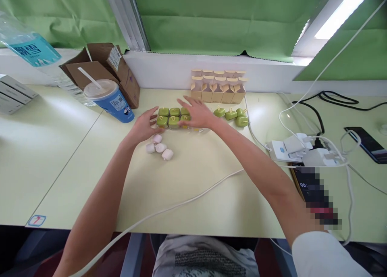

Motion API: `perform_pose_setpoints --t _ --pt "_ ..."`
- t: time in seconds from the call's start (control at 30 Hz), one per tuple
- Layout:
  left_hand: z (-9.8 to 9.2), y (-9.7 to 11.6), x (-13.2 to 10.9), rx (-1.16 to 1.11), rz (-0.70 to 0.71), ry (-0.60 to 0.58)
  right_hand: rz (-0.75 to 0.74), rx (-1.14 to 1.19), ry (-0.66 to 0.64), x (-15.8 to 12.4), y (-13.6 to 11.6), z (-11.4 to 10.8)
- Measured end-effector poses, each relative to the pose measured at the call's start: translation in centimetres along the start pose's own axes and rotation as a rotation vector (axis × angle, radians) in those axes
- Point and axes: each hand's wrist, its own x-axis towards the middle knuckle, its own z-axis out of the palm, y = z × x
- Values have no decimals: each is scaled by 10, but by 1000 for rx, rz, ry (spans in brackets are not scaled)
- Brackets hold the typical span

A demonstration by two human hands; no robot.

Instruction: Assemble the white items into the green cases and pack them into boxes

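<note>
Pale yellow-green laminate tabletop (196, 180), seam line running diagonally at left. Near edge: small square sticker (36, 220) at the front left corner; thick white cable (169, 207) crossing toward the person. Right side: white power strip with plugged chargers (298, 148) and tangled white and black leads; dark phone (367, 144) further right.

Mid-table: four small white rounded pieces (159, 147) clustered just below the left hand (144, 126). Left hand open, fingers spread, fingertips touching the left end of a block of green square cases (172, 117) set in two rows. Right hand (198, 113) open and flat, palm down over the block's right end. Loose green cases (232, 114) lie just right of it.

Beyond: tan paper cartons in rows (218, 87), blue paper cup with lid and straw (110, 100), opened brown cardboard box (101, 67), clear water bottle (33, 51). White sill, green curtain (223, 19) behind.
</note>
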Motion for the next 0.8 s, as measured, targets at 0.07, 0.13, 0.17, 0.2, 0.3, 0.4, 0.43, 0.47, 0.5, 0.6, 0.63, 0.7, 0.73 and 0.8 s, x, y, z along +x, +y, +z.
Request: perform_pose_setpoints --t 0.07,0.13,0.17,0.2,0.3,0.4,0.43,0.47,0.5,0.6,0.63,0.7,0.73,0.8 --pt "-14 3 -24 96 116 35 64 32 185 -24 18 -20" --pt "-24 3 -56 198 233 -22 213 14 321 -56 44 -40" --pt "-25 1 -72 236 278 -85 289 -37 353 -73 58 -47" --pt "-23 -1 -87 273 311 -143 349 -103 359 -89 70 -52" --pt "-1 -6 -115 348 352 -241 464 -245 249 -123 92 -48" --pt "29 -1 -116 397 328 -182 461 -252 168 -131 89 -31" --pt "37 4 -113 409 317 -163 456 -236 167 -130 86 -28" --pt "43 9 -110 418 308 -154 449 -216 179 -129 82 -26" --pt "48 14 -107 427 303 -155 441 -197 205 -128 78 -26" --pt "55 29 -104 454 311 -151 420 -143 357 -131 70 -36" --pt "57 32 -104 463 328 -136 423 -120 429 -134 67 -40" --pt "61 37 -105 474 392 -87 435 -62 578 -142 61 -49" --pt "64 39 -105 471 427 -58 438 -20 643 -146 57 -51" --pt "73 46 -103 424 484 -18 426 109 736 -153 44 -51"
